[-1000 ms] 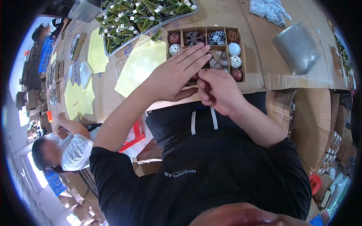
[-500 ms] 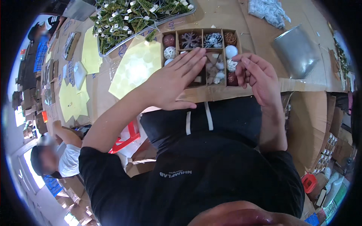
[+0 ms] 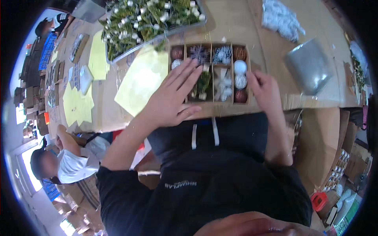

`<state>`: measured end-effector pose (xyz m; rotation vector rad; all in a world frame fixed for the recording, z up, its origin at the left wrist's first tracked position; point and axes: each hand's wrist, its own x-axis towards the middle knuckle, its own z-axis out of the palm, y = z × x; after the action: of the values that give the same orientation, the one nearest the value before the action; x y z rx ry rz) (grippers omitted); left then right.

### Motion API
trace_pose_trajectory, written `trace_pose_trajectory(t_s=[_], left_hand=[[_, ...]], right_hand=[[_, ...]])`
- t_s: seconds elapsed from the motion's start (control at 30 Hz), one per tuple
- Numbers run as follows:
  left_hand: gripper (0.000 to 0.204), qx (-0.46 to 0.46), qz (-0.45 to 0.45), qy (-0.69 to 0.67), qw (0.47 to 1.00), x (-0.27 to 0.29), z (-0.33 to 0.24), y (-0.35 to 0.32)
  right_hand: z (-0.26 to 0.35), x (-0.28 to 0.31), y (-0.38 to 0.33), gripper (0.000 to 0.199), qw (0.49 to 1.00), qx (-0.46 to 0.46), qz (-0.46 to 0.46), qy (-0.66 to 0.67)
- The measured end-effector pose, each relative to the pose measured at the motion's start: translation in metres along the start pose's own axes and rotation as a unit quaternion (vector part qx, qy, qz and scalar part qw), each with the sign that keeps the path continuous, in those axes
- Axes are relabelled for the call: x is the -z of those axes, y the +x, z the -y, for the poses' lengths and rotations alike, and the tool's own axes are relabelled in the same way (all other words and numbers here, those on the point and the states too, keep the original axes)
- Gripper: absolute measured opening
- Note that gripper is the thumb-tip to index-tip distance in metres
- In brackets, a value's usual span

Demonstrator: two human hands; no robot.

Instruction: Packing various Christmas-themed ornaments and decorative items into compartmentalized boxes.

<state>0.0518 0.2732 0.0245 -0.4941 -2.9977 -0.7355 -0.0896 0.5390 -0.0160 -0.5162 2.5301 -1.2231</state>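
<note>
A divided cardboard box (image 3: 230, 102) lies on the table before me, filled with ornaments. My left hand (image 3: 173, 92) is open, palm down over the box's left side, its fingertips at the edge of the compartment with a green sprig (image 3: 204, 83). At the box's right wall is my right hand (image 3: 265, 90), its fingers curled; whatever they hold is hidden. Close to it are a white ball (image 3: 240, 67), a textured white ball (image 3: 240, 81) and a dark red ball (image 3: 240, 95). A purplish snowflake (image 3: 199, 54), a frosted pinecone (image 3: 222, 54) and a brown twine ball (image 3: 239, 52) fill the far compartments.
A metal tray (image 3: 157, 37) of green sprigs with white cubes stands at the far left. Yellow sheets (image 3: 138, 78) lie left of the box. A clear plastic bag (image 3: 280, 19) and a shiny silvery sheet (image 3: 309, 67) are on the right. A seated person (image 3: 73, 157) is at left.
My left hand has shifted left across the box, uncovering the green sprig. My right hand has lowered beside the box's right wall. The whole view has tilted a little.
</note>
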Motion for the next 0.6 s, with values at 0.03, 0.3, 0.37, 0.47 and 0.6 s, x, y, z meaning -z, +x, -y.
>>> trace_pose_trajectory(t_s=[0.03,0.3,0.37,0.47,0.6], left_hand=[[0.071,0.019,-0.072,0.028,0.997,-0.005,0.007,-0.004],[0.032,0.326,-0.210,-0.208,0.898,-0.033,0.026,-0.034],[0.030,0.275,-0.247,-0.127,0.921,-0.033,0.025,-0.030],[0.028,0.256,-0.280,-0.124,0.917,-0.011,0.013,-0.024],[0.038,0.274,-0.355,-0.257,0.856,-0.004,0.008,-0.032]], right_hand=[[-0.002,-0.001,0.000,0.028,1.000,0.025,-0.014,0.011],[-0.004,-0.014,-0.003,0.027,0.994,0.106,-0.022,0.013],[0.005,-0.007,-0.001,0.025,0.994,0.104,-0.030,0.017],[0.016,-0.003,0.007,0.025,0.990,0.129,-0.040,0.041],[0.039,-0.003,0.008,0.025,0.987,0.136,-0.042,0.079]])
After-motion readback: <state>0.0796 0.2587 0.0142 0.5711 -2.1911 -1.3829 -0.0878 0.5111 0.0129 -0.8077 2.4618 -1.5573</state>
